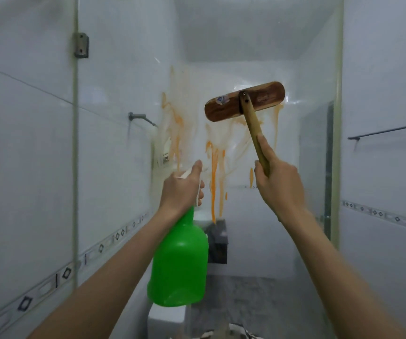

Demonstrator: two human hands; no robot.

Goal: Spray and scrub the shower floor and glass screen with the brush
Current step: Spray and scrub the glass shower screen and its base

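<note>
Orange-streaked glass screen [221,148], white tiles [25,143]

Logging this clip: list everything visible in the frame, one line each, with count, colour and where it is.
glass screen: one, clear, straight ahead
orange streaks: several, orange, running down the glass at centre
brush: one, brown wooden head on a tan handle, pressed to the glass upper right of centre
spray bottle: one, green with a white trigger, lower centre
hinge bracket: one, grey, upper left
towel rail: one, dark, right wall
tile border: patterned strip, grey and black, left wall
left hand: one, gripping the spray bottle's trigger
right hand: one, gripping the brush handle
</note>
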